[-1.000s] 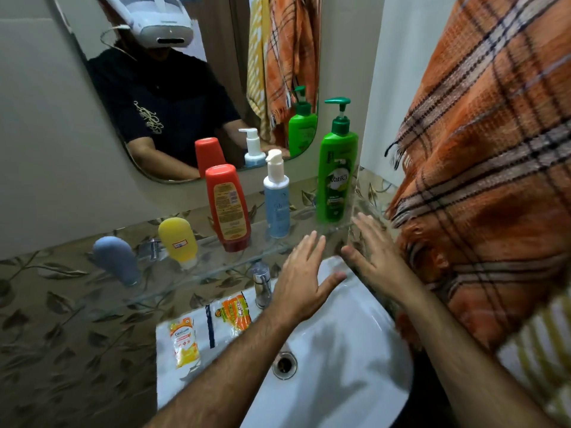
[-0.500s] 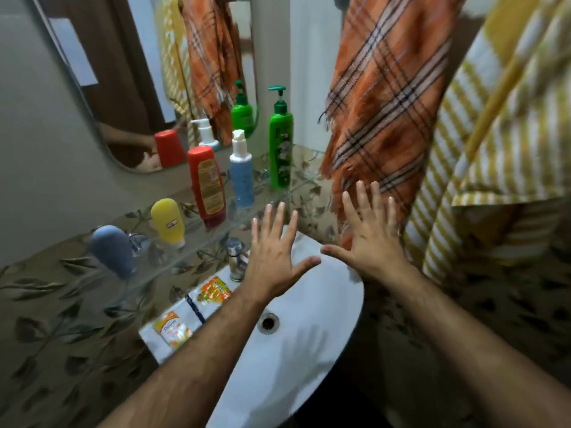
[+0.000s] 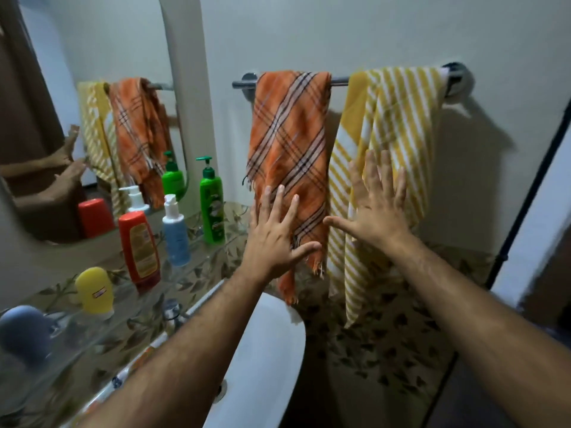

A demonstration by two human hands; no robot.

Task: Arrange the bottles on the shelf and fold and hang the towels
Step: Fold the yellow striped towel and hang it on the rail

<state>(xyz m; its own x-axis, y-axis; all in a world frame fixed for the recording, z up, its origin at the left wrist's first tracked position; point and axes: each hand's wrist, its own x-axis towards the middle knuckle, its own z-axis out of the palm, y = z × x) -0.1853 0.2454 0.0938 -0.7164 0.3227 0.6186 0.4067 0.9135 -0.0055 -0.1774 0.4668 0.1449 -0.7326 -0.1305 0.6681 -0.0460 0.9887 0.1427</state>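
An orange plaid towel [image 3: 289, 140] and a yellow striped towel [image 3: 392, 125] hang side by side over a chrome towel bar [image 3: 339, 80] on the wall. My left hand [image 3: 273, 236] is spread open in front of the orange towel's lower part. My right hand [image 3: 375, 208] is spread open in front of the yellow towel. Neither hand holds anything. On the glass shelf [image 3: 197, 264] at left stand a green pump bottle [image 3: 212, 208], a blue pump bottle [image 3: 175, 234], a red bottle [image 3: 139, 248], a yellow bottle [image 3: 93, 290] and a grey-blue bottle [image 3: 26, 333].
A white sink [image 3: 265, 359] with a chrome tap [image 3: 171, 312] sits below the shelf. A mirror [image 3: 92, 118] above the shelf reflects the towels and bottles. Leaf-patterned tiles cover the lower wall. A dark door frame [image 3: 531, 193] stands at right.
My view has swung right and up from the shelf to the towel bar. Both open hands have risen from over the sink to in front of the hanging towels.
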